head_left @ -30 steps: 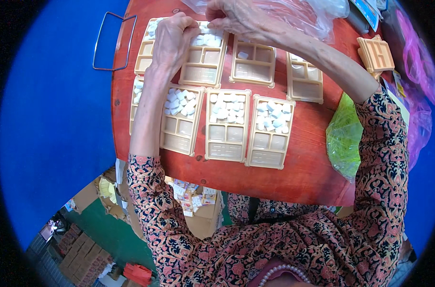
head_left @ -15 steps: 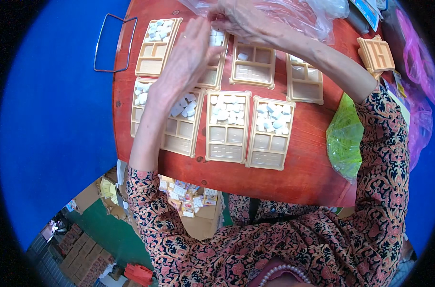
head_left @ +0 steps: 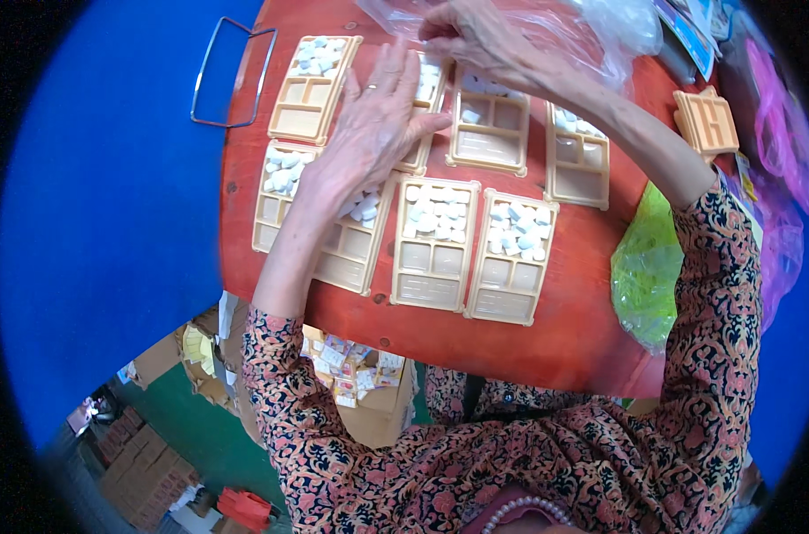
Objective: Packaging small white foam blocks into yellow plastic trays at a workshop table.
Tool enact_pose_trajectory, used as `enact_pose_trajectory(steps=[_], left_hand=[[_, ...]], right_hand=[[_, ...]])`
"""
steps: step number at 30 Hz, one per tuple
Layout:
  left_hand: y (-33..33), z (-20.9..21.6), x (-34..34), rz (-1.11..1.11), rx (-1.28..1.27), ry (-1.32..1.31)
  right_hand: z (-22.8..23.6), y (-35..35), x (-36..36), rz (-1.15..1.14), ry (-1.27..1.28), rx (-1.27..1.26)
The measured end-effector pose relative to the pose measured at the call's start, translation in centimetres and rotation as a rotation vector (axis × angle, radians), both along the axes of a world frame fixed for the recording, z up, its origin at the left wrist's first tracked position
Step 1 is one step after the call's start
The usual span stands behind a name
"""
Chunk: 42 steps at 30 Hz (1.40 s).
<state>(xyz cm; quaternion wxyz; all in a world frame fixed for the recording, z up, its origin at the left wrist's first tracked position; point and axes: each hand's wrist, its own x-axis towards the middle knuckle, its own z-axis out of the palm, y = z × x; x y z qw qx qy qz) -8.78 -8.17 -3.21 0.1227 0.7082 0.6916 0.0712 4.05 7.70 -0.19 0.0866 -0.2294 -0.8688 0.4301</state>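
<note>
On tabletop (head_left: 591, 303), compartment trays (head_left: 489, 144) are lying rowed, likely for reach; left hand (head_left: 373, 129) splayed, empty; right hand (head_left: 476, 36) curled, hold unclear.

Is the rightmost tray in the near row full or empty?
Partly filled: in that tray, white pieces crowd the far end, while the three nearer compartments look empty.

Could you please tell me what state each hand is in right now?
Left hand: open, fingers extended over a beige tray, nothing visibly held.
Right hand: fingers curled; whether it holds anything cannot be told.
</note>
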Motion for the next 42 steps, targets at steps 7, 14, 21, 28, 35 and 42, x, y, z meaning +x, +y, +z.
enact_pose_trajectory(steps=[7, 14, 21, 28, 35, 42], left_hand=[[-1.4, 1.6, -1.5, 0.135, 0.009, -0.138], [-2.8, 0.5, -5.6, 0.235, 0.048, 0.054], [-1.8, 1.2, -4.8, 0.275, 0.106, 0.072], [-0.8, 2.6, -4.1, 0.254, 0.086, 0.120], [-0.6, 1.5, -4.5, 0.235, 0.202, -0.025], [0.5, 0.0, -5.2, 0.124, 0.155, 0.271]], right_hand=[[0.6, -0.9, -0.6, 0.071, 0.132, 0.111], [-4.3, -1.0, -4.3, 0.064, 0.354, 0.149], [-4.0, -0.6, -6.4, 0.013, 0.570, 0.453], [-0.2, 0.3, -6.7, 0.013, 0.527, 0.337], [0.2, 0.2, -6.8, 0.013, 0.424, 0.199], [0.0, 4.4, -4.2, -0.045, 0.288, 0.296]])
